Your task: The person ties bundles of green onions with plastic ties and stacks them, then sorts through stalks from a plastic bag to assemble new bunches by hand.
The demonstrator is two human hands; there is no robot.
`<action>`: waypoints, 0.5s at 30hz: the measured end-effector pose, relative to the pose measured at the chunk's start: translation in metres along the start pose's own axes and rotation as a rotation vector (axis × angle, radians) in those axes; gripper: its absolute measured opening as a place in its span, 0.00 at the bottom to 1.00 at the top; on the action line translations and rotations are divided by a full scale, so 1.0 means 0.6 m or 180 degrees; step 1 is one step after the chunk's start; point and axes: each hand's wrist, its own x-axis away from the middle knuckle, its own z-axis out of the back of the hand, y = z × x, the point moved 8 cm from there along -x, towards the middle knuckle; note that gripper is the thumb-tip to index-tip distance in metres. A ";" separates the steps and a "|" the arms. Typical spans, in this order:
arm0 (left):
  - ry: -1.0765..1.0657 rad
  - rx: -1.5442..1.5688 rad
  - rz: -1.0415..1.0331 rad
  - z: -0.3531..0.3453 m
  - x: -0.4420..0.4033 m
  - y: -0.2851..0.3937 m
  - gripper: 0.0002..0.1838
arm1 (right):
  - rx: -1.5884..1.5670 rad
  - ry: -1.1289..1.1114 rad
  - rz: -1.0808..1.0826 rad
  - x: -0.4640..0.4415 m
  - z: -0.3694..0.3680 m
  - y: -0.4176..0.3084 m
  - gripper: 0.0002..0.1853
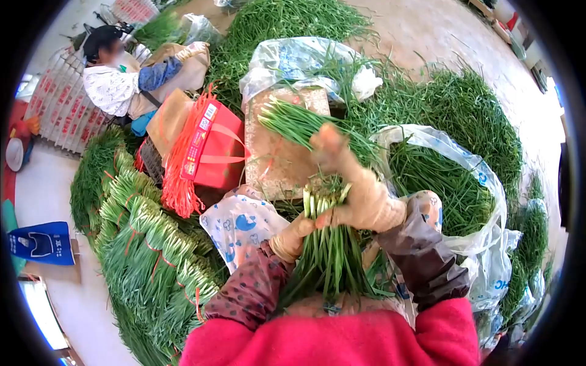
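Observation:
My left hand (293, 238), in a light glove, is closed around a bunch of green stalks (329, 256) just below their pale ends. My right hand (345, 165) is raised over the right side of that bunch; its upper fingers are smeared by motion, while its lower part touches the stalks near the white ends. Just beyond lies another bundle (293, 122) of green stalks, on a patterned board (274, 174). A red box (221, 149) with red ties (183, 165) over its side stands left of the board.
Tied bundles (146, 238) are piled at the left. Loose greens (464, 116) and an open plastic bag (497, 201) of greens lie at the right. Another person (113, 85) sits at the upper left. A blue bag (43, 244) is at the far left.

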 end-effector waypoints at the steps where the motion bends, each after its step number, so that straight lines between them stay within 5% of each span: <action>1: 0.0072 0.0099 0.0112 0.000 -0.011 -0.003 0.50 | -0.0248 0.0418 -0.0074 -0.001 0.021 0.003 0.71; 5: 0.0343 0.0158 0.0102 0.000 -0.019 0.000 0.49 | 0.0042 0.0920 0.0011 0.001 0.053 -0.015 0.60; 7: 0.0322 0.0190 0.0165 0.017 -0.015 -0.011 0.47 | 0.1197 0.0299 0.0158 -0.004 0.044 -0.043 0.48; 10: 0.0309 0.0300 0.0219 0.035 -0.011 -0.025 0.45 | 0.1443 -0.0786 0.0300 -0.011 0.002 -0.044 0.36; 11: 0.0315 0.0380 0.0224 0.039 -0.011 -0.028 0.43 | 0.1362 -0.1064 0.0209 -0.005 -0.012 -0.033 0.26; 12: 0.0318 0.0463 0.0230 0.040 -0.013 -0.030 0.42 | 0.1367 -0.1062 0.0200 0.002 -0.017 -0.018 0.26; 15: 0.0224 0.0307 0.0210 0.011 -0.017 0.003 0.40 | -0.0698 -0.0408 -0.0346 0.014 -0.008 0.035 0.20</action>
